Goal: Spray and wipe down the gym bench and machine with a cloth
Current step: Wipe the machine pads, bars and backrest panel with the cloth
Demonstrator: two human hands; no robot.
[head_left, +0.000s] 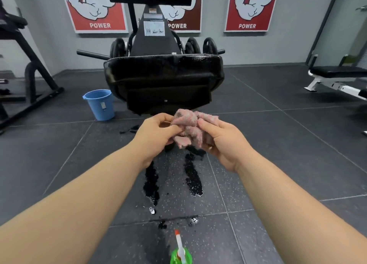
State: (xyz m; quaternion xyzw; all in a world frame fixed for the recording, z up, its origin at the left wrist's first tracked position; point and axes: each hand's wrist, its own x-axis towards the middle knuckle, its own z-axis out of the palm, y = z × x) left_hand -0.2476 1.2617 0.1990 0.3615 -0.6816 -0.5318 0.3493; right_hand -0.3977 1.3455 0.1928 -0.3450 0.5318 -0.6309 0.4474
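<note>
Gym floor [69, 154] wet | left hand [156, 132], right hand [224, 142]: fingers pinch bunched cloth [188, 124] | advice: fold flat, wipe bench [162, 69] in overlapping strokes

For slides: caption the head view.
Left hand and right hand grip a pink cloth before the black bench pad; spray bottle on floor.

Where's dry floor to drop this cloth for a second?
Bare floor for the cloth lies right of the black machine pad, before the white bench. Also nearer than the blue bucket. Avoid the middle: wet streaks and spray bottle.
</note>
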